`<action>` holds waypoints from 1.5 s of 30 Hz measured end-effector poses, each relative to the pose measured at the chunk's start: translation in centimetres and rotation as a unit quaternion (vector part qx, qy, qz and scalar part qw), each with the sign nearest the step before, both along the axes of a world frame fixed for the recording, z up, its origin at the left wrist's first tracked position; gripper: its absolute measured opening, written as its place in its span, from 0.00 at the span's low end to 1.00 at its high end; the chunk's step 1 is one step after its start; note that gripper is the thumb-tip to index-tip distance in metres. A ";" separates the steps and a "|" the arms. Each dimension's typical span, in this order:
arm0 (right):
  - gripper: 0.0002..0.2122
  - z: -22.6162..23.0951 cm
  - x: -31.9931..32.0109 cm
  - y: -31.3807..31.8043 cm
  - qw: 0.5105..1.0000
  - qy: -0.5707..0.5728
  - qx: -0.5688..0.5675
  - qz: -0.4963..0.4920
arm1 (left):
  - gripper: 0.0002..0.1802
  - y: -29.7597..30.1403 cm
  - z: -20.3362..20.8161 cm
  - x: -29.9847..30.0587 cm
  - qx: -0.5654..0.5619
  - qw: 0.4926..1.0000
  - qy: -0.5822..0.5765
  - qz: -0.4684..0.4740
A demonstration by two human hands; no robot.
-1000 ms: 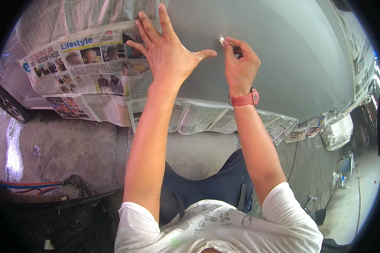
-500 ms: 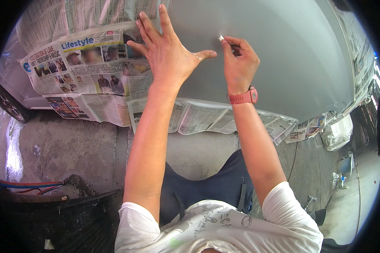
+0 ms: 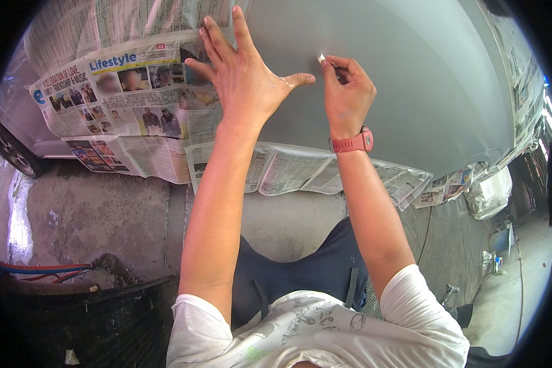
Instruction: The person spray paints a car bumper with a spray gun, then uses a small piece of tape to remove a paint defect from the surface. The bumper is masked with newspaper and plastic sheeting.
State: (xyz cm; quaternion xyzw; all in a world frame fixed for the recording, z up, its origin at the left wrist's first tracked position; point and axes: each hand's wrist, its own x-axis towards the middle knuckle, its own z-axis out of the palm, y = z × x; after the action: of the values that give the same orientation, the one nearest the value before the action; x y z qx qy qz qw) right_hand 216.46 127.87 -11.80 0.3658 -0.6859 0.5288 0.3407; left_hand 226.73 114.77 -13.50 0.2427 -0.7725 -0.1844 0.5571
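A smooth grey car body panel (image 3: 411,73) fills the upper middle, bordered by newspaper sheets (image 3: 135,104). My left hand (image 3: 248,83) is spread with its fingers apart over the seam between newspaper and bare panel; a whitish smear shows at the base of its thumb. To its right, my right hand (image 3: 349,92) pinches a small white piece (image 3: 321,58) between thumb and forefinger, its tip at or very close to the panel. What the piece is made of I cannot tell. A red wristwatch (image 3: 352,143) is on my right wrist.
More newspaper (image 3: 300,168) hangs along the panel's lower edge. A car wheel (image 3: 13,147) stands at far left, and red and blue hoses (image 3: 43,268) lie on the concrete floor (image 3: 104,208). A plastic-wrapped bundle (image 3: 490,191) sits at the right.
My right hand has shifted very slightly down with the white piece still pinched. My left hand stays nearly where it was.
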 end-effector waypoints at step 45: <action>0.04 1.6 -1.2 0.9 0.966 0.215 0.122 -0.070 | 0.78 2.4 3.3 3.1 0.057 0.990 -0.127 0.026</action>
State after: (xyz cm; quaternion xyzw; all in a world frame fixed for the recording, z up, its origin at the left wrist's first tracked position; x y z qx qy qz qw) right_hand 215.30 128.82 -10.17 0.4611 -0.6797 0.3247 0.4689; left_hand 229.78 117.21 -10.21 0.3156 -0.8188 -0.1807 0.4441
